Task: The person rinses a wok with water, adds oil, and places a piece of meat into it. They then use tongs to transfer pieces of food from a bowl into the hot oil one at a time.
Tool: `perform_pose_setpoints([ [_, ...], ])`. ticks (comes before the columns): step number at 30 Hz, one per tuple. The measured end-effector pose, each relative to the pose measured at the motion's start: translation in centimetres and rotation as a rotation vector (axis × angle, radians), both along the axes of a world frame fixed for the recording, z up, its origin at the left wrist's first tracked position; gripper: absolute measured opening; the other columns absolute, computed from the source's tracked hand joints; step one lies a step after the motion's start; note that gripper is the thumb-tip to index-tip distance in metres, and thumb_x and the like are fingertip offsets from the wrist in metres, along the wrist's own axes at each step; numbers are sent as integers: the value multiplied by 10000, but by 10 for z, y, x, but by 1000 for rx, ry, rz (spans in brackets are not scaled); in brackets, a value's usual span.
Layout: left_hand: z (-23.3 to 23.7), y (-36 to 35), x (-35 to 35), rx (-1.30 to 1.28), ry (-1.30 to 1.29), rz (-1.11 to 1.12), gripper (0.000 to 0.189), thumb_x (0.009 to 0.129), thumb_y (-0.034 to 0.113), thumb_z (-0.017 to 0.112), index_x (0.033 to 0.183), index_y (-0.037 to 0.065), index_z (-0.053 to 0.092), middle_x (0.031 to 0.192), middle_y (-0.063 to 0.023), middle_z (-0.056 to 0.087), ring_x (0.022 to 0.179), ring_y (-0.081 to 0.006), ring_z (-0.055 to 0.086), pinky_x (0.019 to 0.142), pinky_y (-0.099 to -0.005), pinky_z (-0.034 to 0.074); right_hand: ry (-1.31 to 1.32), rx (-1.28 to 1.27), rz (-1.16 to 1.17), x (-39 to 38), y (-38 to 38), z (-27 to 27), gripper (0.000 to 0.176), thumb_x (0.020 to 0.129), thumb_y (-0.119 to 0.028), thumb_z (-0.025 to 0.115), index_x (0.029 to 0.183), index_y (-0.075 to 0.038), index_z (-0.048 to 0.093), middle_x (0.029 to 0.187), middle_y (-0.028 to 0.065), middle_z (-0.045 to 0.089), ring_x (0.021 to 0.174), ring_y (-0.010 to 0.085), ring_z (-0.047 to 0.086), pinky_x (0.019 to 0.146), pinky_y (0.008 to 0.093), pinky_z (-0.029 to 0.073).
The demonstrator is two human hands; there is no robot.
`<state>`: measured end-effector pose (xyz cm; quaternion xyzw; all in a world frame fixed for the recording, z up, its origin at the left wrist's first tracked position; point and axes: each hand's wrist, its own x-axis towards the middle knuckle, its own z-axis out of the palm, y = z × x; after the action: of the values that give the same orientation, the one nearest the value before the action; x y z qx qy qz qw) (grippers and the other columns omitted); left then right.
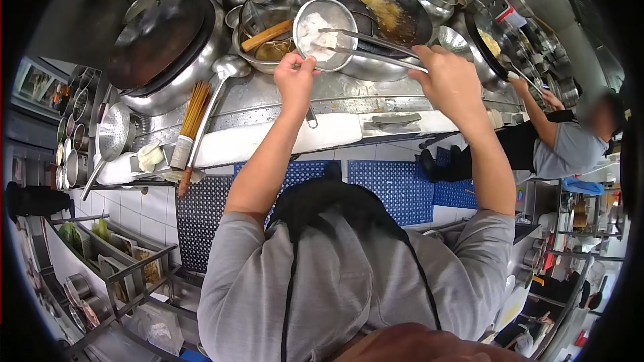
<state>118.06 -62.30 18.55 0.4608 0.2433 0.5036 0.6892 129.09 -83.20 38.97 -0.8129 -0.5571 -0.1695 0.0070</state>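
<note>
My left hand [295, 84] grips the near rim of a small metal bowl [337, 12], tilted so its inside faces me. White, floury-looking pieces [312, 28] lie in its left part. My right hand [448, 80] is closed around the handle end of metal tongs [382, 45]. The tong tips reach over the bowl's right rim and in among the white pieces. Just behind the bowl is a large dark wok [416, 23] with bubbling yellowish oil [380, 10]. To the left, a strainer basket [249, 27] holds a wooden-handled tool [267, 35].
Another dark wok [157, 40] stands at the left. A ladle [231, 67], a bamboo brush [191, 117] and a perforated skimmer [114, 131] lie along the counter. White cloths [329, 133] line its front edge. At the right, a co-worker [563, 137] works at another wok [486, 37].
</note>
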Motion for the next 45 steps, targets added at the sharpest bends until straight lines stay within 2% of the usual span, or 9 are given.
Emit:
perform_pose_setpoints([
  [11,-2,3,5,-109,126,-35,244,819,-7,672,656,32,495,688,-71,588,591,-137,604,544,-277,567,-79,127,-72,-3,-24,6,201,788,-220,721,896,-70,642,798,113,649,753,303,675,613,422,533],
  [14,-1,-4,17,13,93,-51,258,805,-10,678,645,39,482,617,-48,573,538,-127,608,497,-270,537,-95,93,-72,5,-19,-5,224,781,-226,728,908,-62,643,801,115,649,745,305,675,610,413,535],
  [15,0,-7,20,66,78,-60,262,805,-11,678,642,39,479,615,-50,573,539,-124,609,494,-269,537,-66,40,-95,7,-18,-6,294,794,-231,722,1042,-84,665,839,123,656,781,320,667,649,421,521],
  [22,7,9,28,8,233,-42,237,829,0,667,657,26,506,746,-89,615,625,-137,612,545,-272,576,-109,108,-85,14,-30,9,225,788,-220,721,961,-91,657,802,98,650,752,294,673,596,423,523],
  [28,1,8,38,136,228,-31,267,798,12,680,620,14,481,600,-55,581,511,-127,615,469,-280,530,-164,57,-49,23,-18,1,234,786,-229,726,927,-69,630,797,108,642,785,290,672,620,407,535],
  [29,3,6,40,152,219,-34,268,798,15,680,621,12,480,600,-58,582,515,-133,624,465,-279,524,-144,0,-101,25,-13,-5,293,802,-234,718,1057,-103,660,861,87,659,844,292,667,655,402,533],
  [31,6,2,41,183,204,-35,270,797,21,682,621,9,477,602,-64,585,524,-146,642,457,-277,512,-136,12,-77,29,-15,-4,285,802,-232,717,1048,-100,661,856,85,657,829,289,666,654,402,531],
  [35,17,4,37,66,251,-59,272,798,15,686,623,21,478,624,-54,577,539,-136,619,477,-275,531,-143,49,-46,22,-25,3,213,784,-223,724,895,-71,626,798,94,635,782,284,665,620,411,537],
  [45,3,6,50,-190,194,-136,291,778,-58,657,598,54,459,630,-31,536,520,-122,558,477,-287,562,-38,264,-179,28,-50,-7,289,814,-249,707,1060,-97,699,832,113,682,753,310,674,637,419,522],
])
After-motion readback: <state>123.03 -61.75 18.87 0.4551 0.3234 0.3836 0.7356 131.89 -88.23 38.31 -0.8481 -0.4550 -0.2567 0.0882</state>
